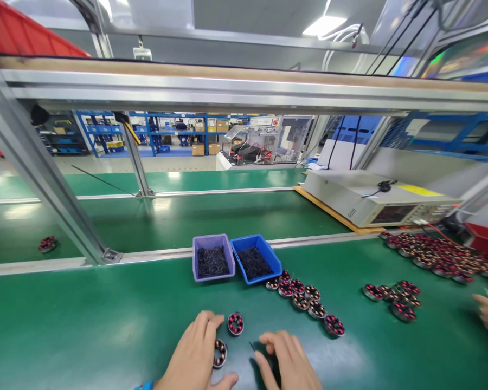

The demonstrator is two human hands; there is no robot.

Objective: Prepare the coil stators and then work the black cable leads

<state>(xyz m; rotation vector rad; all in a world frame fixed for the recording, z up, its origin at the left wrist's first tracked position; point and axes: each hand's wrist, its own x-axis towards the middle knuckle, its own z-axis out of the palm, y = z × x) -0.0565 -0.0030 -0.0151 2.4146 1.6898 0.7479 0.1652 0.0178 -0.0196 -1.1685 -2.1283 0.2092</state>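
- The left hand (193, 352) curves loosely beside a copper-coloured ring (223, 352), thumb spread; whether it grips, I cannot tell.
- The right hand (287, 360) has thumb and forefinger nearly together, a dark sliver (252, 345) at their tips; pinched or not is unclear.
- A red ring (238, 327) lies just ahead, between the hands.
- Step in hand: seemingly handling ring and sliver; the next move calls for a fine pinch.

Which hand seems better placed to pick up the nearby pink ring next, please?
Probably the left hand: it lies close beside the pink ring, while the right hand is farther off, near a thin dark piece.
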